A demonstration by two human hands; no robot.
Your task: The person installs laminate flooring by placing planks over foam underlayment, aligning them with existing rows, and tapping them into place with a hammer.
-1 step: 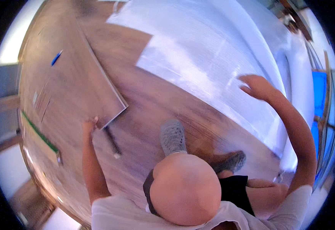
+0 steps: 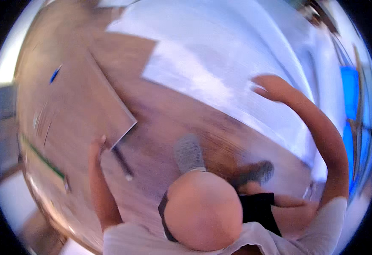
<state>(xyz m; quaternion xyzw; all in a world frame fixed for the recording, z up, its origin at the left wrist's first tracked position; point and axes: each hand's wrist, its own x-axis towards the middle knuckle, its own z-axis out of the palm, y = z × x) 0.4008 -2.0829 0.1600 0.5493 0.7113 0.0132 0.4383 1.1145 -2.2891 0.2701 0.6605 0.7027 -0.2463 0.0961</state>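
My left hand is at the near corner of a wood-look floor plank, its blurred fingers closed on the end there. A pale edge shows along the plank's side and end. From beneath that end a dark bar or handle with a light tip sticks out toward me. Over the white sheeting at the right my right hand hangs with thumb and fingers apart, holding nothing I can see.
My grey shoes rest on the laid wood-look floor. A blue pen-like thing lies at the far left, and a long green-edged strip nearer. Rolled white sheeting runs along the right. Blue panels stand beyond it.
The whole view has shifted a little, carrying most things leftward. My left hand stays at the plank's corner, and my right hand stays spread above the sheeting.
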